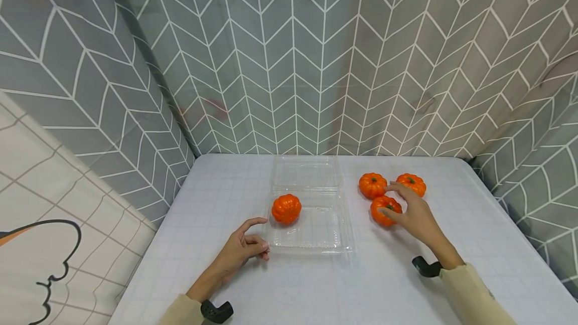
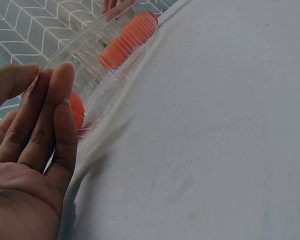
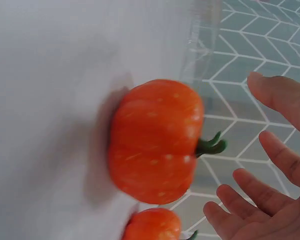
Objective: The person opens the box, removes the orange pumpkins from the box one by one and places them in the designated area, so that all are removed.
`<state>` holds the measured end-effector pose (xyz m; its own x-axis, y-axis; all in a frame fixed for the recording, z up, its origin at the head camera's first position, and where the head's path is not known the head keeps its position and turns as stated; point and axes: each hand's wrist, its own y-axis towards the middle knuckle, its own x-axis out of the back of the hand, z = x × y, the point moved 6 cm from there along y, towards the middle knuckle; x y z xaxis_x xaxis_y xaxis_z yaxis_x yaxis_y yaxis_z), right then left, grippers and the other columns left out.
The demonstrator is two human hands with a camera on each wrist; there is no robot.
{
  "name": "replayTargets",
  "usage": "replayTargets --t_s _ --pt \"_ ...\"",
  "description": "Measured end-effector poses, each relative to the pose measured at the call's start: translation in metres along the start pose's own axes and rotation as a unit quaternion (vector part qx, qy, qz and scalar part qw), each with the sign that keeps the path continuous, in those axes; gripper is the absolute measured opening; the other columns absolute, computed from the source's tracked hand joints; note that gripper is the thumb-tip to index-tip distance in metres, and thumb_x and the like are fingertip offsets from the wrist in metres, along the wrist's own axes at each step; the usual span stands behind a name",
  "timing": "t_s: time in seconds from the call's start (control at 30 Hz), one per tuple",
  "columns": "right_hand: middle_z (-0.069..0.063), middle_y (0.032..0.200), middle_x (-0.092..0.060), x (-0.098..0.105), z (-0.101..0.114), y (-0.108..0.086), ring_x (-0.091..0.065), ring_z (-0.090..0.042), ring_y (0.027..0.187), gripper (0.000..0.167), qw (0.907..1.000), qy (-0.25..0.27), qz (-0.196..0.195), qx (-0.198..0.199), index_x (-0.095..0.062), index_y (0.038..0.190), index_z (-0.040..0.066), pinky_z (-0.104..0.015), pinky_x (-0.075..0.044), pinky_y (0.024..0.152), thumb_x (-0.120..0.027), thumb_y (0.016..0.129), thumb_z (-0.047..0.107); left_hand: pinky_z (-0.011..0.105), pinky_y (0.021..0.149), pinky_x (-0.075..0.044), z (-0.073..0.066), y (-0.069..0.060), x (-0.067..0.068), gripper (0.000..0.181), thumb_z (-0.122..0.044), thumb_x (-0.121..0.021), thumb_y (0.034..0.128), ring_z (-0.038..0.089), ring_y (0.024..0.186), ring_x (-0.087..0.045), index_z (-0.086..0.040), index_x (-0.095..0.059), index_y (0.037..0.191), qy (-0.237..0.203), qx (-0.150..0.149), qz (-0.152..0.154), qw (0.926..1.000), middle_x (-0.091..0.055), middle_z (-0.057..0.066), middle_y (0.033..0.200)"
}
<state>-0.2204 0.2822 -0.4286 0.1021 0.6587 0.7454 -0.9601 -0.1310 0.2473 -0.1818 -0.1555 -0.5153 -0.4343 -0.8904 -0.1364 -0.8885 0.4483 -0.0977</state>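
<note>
A clear plastic clamshell container (image 1: 311, 227) lies opened out on the table, its lid (image 1: 304, 172) toward the back. One small orange toy pumpkin (image 1: 286, 209) sits inside at the left. My left hand (image 1: 239, 250) pinches the container's left rim; in the left wrist view the thumb and fingertips (image 2: 64, 75) meet at the clear edge. Around the nearest of three pumpkins on the right, the front pumpkin (image 1: 384, 203), my right hand (image 1: 417, 217) hovers with fingers spread. The right wrist view shows a gap between that hand (image 3: 270, 195) and the green-stemmed pumpkin (image 3: 155, 142).
Behind the front pumpkin stand a left pumpkin (image 1: 371, 184) and a right pumpkin (image 1: 413, 183), close to the right hand. The white table (image 1: 316, 290) is bordered at the back and sides by a grey chevron curtain (image 1: 307, 64).
</note>
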Motion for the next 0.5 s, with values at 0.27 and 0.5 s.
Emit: replayTargets --t_s 0.27,0.5 --pt "-0.022 0.137 -0.059 0.0 0.022 0.009 -0.056 -0.044 0.123 0.052 0.9982 0.03 -0.025 0.046 -0.061 0.13 -0.001 -0.061 -0.049 0.098 -0.085 0.087 0.017 0.042 0.087 -0.06 0.0 0.001 0.0 0.068 -0.007 -0.072 0.0971 0.023 0.08 -0.073 -0.011 -0.036 0.155 -0.002 -0.003 0.003 1.0 -0.074 0.009 0.093" --pt "-0.018 0.134 -0.062 -0.004 0.037 0.016 -0.058 -0.039 0.122 0.05 0.9956 0.041 -0.031 0.078 -0.064 0.126 -0.002 -0.057 -0.053 0.095 -0.087 0.084 0.012 0.039 0.086 -0.06 0.001 0.001 0.0 0.071 -0.005 -0.071 0.0973 0.022 0.08 -0.073 -0.004 -0.031 0.156 -0.001 -0.013 0.011 0.9998 -0.074 0.008 0.093"
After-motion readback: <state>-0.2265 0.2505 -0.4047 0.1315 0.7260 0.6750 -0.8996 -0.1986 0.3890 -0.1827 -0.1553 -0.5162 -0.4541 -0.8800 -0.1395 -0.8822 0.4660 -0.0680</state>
